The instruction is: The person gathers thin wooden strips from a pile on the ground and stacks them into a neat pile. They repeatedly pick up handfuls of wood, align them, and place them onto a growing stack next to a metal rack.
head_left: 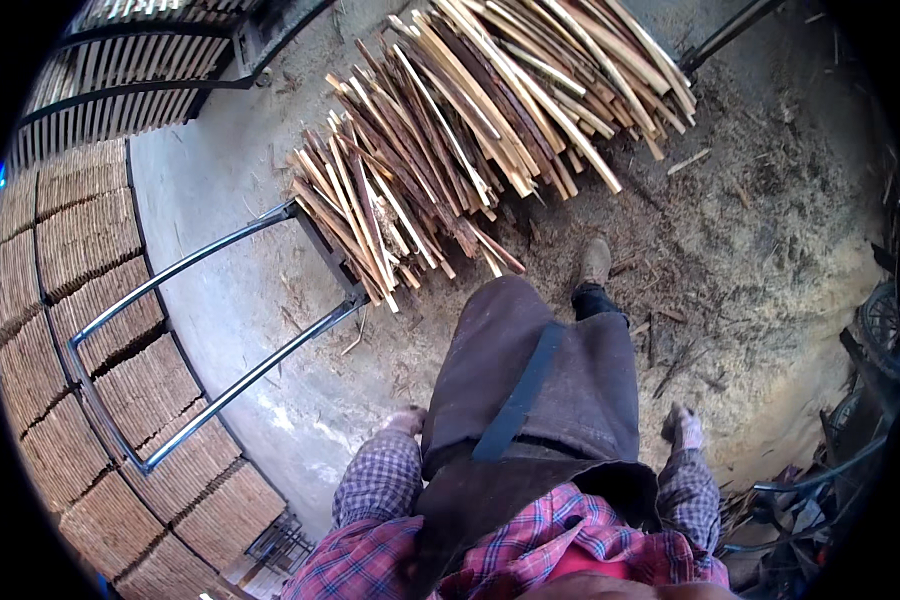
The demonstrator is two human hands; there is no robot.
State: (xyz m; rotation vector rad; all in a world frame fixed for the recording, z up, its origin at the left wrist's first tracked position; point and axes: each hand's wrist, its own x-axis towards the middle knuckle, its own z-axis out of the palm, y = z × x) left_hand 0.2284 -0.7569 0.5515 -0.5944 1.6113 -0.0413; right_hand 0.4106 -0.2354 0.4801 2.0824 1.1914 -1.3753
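Observation:
My left hand (407, 420), in a pale glove, hangs beside the left edge of a dark apron (530, 390); its fingers are too small and partly hidden to read. On the other side, my right hand (684, 428), also gloved and dark at the fingertips, hangs low by the apron. Neither hand visibly touches the wood. Ahead lies a large pile of long, thin wooden strips (490, 110), pale and brown, some with bark. They rest across a cart with a bent metal handle (210, 240) that sticks out to the left.
Brown ridged stacks (90, 240) stand in rows along the left. A slatted rack (130, 70) with dark bars is at the far left. Wood scraps and dust litter the floor (750, 250). A spoked wheel (880, 318) and dark clutter line the right edge.

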